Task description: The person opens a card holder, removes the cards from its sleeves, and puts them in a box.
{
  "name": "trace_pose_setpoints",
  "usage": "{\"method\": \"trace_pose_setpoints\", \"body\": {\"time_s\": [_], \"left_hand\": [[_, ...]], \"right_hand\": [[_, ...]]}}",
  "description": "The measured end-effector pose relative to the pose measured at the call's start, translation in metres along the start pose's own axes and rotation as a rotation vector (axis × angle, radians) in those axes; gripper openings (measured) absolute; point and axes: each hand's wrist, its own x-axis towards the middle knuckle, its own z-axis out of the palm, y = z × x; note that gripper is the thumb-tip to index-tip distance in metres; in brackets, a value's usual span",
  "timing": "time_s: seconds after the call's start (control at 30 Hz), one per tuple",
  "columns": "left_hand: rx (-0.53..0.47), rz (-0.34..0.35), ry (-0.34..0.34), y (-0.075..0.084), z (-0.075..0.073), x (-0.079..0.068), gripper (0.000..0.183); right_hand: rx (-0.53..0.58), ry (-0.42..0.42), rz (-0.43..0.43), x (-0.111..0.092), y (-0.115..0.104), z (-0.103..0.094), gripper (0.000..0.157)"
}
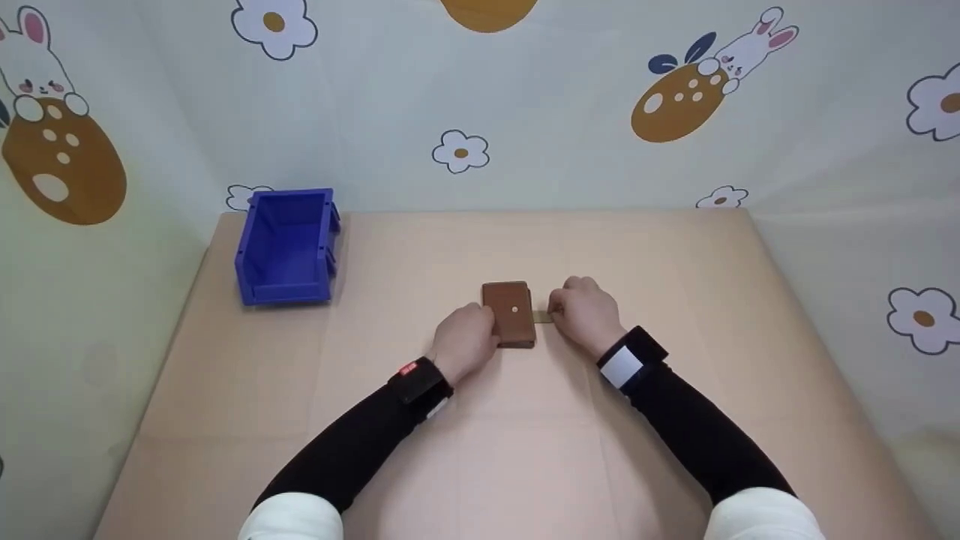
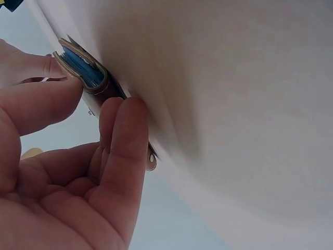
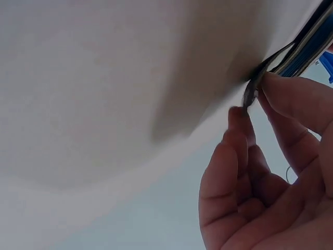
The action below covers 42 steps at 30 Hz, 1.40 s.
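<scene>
A brown leather card holder [image 1: 511, 324] lies closed on the table, a small round snap showing on its cover. Blue inner sleeves [image 2: 80, 67] fill its open end in the left wrist view. My left hand [image 1: 463, 341] grips it along its left edge, thumb on the cover side and fingers by the spine. From the right side sticks out a short strap [image 1: 541, 316]. My right hand [image 1: 589, 313] pinches the end of that strap [image 3: 252, 89] between thumb and forefinger, and its other fingers curl loosely below.
At the table's back left corner stands a blue plastic bin [image 1: 289, 247]. The table [image 1: 420, 247] has a light tan cover. A pale curtain [image 1: 375, 112] with rabbits and flowers hangs behind and at both sides.
</scene>
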Motion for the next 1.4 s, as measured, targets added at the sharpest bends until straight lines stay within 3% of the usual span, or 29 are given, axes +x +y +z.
{"method": "trace_pose_setpoints", "body": {"time_s": [0.23,0.43,0.7,0.93,1.1,1.4], "left_hand": [[0.060,0.000,-0.011,0.004,-0.009,0.006,0.019],[0.150,0.045,0.034,0.021,-0.013,0.013,0.022],[0.232,0.136,0.084,0.040,-0.002,0.020,0.016],[0.396,0.194,0.102,0.050,0.010,0.024,0.025],[0.505,0.214,0.164,0.054,0.017,0.025,0.013],[0.525,0.233,0.223,0.053,0.020,0.024,0.007]], "right_hand": [[0.064,-0.025,0.039,0.002,0.002,0.000,0.009],[0.102,-0.050,0.059,0.004,0.004,0.000,0.008],[0.122,-0.055,0.072,0.003,0.003,0.001,0.010],[0.121,-0.063,0.077,0.003,0.004,0.001,0.009],[0.125,-0.054,0.075,0.003,0.003,0.001,0.008],[0.113,-0.044,0.067,0.003,0.003,0.002,0.009]]}}
